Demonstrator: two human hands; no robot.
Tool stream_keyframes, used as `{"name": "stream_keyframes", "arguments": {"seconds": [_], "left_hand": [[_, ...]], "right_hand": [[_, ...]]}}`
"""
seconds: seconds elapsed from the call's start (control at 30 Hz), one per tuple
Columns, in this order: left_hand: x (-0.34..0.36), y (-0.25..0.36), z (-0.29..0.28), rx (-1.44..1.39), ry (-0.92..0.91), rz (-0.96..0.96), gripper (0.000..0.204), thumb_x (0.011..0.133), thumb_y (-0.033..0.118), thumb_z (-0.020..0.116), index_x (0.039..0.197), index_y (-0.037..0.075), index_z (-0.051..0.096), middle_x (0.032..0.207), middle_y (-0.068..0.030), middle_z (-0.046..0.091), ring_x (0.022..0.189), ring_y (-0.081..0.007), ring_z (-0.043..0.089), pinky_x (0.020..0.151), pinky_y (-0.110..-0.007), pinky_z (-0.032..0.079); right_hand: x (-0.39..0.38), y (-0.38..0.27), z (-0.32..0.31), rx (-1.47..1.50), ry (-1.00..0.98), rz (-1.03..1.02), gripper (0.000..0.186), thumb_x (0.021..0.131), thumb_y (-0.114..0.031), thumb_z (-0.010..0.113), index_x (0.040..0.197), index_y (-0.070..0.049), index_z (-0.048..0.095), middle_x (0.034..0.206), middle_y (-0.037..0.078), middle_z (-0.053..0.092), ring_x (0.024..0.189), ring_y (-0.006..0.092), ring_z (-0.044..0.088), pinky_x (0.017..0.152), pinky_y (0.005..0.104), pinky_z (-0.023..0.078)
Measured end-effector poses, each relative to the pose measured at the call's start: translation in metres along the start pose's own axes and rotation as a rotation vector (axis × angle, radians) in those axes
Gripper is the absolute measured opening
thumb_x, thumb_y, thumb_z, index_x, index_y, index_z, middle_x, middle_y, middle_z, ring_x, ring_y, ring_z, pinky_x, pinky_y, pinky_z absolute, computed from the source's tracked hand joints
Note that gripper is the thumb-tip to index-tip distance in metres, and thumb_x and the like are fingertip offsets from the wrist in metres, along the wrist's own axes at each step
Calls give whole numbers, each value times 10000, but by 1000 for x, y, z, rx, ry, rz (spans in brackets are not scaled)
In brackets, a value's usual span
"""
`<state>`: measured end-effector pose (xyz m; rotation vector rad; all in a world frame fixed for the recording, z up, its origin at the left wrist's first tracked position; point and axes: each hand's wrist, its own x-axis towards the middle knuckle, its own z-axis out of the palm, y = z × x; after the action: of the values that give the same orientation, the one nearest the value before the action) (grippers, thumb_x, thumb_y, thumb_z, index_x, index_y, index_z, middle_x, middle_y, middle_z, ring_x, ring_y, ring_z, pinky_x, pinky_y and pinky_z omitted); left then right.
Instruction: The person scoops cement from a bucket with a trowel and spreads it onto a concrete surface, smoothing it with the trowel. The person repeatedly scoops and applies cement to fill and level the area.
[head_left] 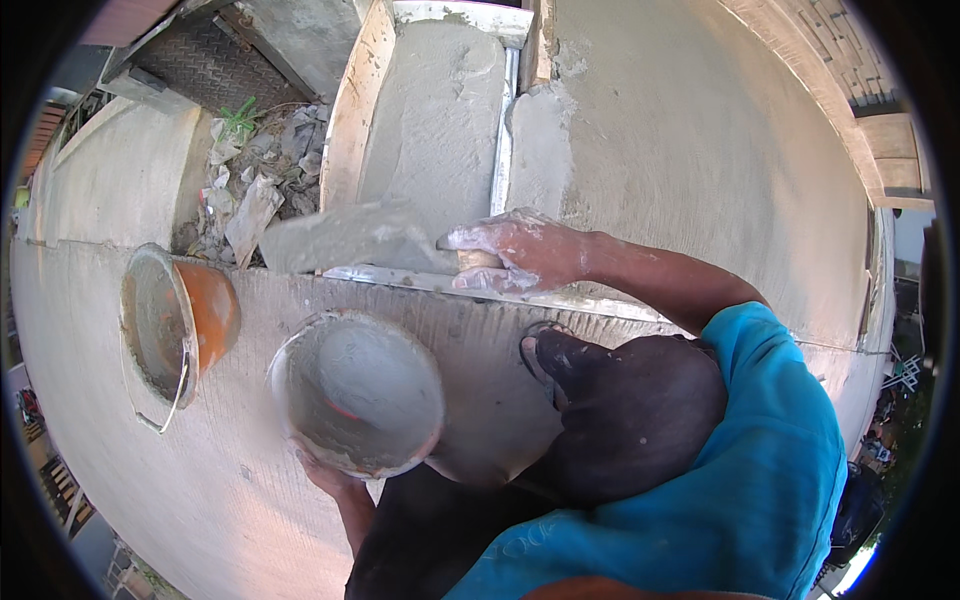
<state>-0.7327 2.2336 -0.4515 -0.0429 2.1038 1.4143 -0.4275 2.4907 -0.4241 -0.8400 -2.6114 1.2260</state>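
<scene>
mid-frame, the right hand (520, 250) is wrapped round the wooden handle (480, 262) of a mortar-smeared trowel (335, 240), thin-bladed, probably stiff and light, best held there. lower left of centre, the left hand (327, 477) touches a round bucket (395, 467) of wet, pasty mortar (365, 365), likely heavy; i cannot tell its grip.

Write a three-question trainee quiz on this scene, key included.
1. What does the person's right hand grip?
2. True or false: the left hand is against the round, cement-smeared bucket of grey mix.
3. Where does the round orange bucket with a wire handle appear relative to that bucket? A) Left. B) Right. C) Inside it.

Key: 1. A broad, grey-bladed trowel with a pale wooden handle. 2. True. 3. A.
</scene>
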Motion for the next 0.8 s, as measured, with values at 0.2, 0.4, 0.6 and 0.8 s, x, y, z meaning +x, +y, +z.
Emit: {"name": "stream_keyframes", "arguments": {"seconds": [0.2, 0.4, 0.6, 0.8], "left_hand": [[-5, 21, 8, -113, -216, -76, 479, 1009, 387, 335, 1231, -17, 464, 1099, -140, 553, 978, -232, 571, 827, -359, 483], [2, 21, 22, -220, -354, 13, 565, 977, 416, 442, 1298, -48, 420, 1221, -166, 517, 1076, -273, 542, 899, -388, 460], [-12, 24, 27, -188, -337, 53, 550, 985, 429, 403, 1248, -50, 463, 1143, -158, 546, 1021, -255, 561, 868, -379, 472], [-26, 40, 38, -256, -419, 108, 487, 962, 322, 517, 1250, -70, 497, 1152, -157, 573, 1077, -212, 529, 942, -351, 417]], "right_hand": [[31, -72, 20, -462, -440, -74, 346, 878, -234, 523, 1119, 12, 542, 1023, 199, 617, 955, 294, 641, 788, 475, 511], [36, -64, 47, -396, -582, -85, 344, 886, -266, 505, 1036, 36, 570, 909, 229, 632, 902, 375, 637, 761, 478, 519], [43, -72, 55, -247, -827, 31, 408, 912, -322, 451, 1083, 27, 574, 1036, 220, 615, 1050, 391, 569, 906, 465, 456], [43, -98, 37, -371, -707, 94, 411, 933, -359, 473, 1237, -88, 530, 1152, 189, 604, 1084, 334, 580, 926, 455, 453]]}}
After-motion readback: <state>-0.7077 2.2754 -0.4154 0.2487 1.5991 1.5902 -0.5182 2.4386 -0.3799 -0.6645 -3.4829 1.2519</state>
